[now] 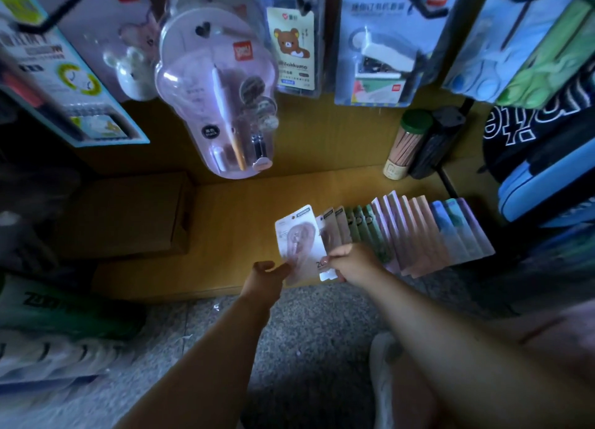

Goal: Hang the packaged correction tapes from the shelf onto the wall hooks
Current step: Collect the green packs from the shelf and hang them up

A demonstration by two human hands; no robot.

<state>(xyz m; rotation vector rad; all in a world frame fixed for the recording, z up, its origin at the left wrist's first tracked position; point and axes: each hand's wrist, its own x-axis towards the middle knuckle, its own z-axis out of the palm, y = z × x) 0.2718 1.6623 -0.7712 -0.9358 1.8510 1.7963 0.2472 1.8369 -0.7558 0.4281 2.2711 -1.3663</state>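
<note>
Item: packaged correction tape (301, 242), pink unit on a white backing card under a clear blister. It stands at the near left end of a fanned row of similar packs (415, 235) on the wooden shelf (231, 222), raised a little above its neighbours.

Grip: the right hand (352, 263) pinches the card's lower right corner between thumb and fingers. The left hand (269, 275) has its fingers loosely curled at the lower left edge; whether it actually closes on the card cannot be told from this view.

Handling, as judged: very light; the card is thin and stiff enough to hold flat by one corner, though it would crease if squeezed hard. The blister is likely smooth and slippery, so the bare card margin is the better hold. The punched hang hole at the top edge, farthest from the hands, should stay uncovered for threading.

Destination: black wall hooks (54, 13) overhead, already carrying other goods, such as a pink blister-packed pen set (219, 84) and a stapler pack (383, 52).

Also present: a cardboard box (125, 213) at the shelf's left.
</note>
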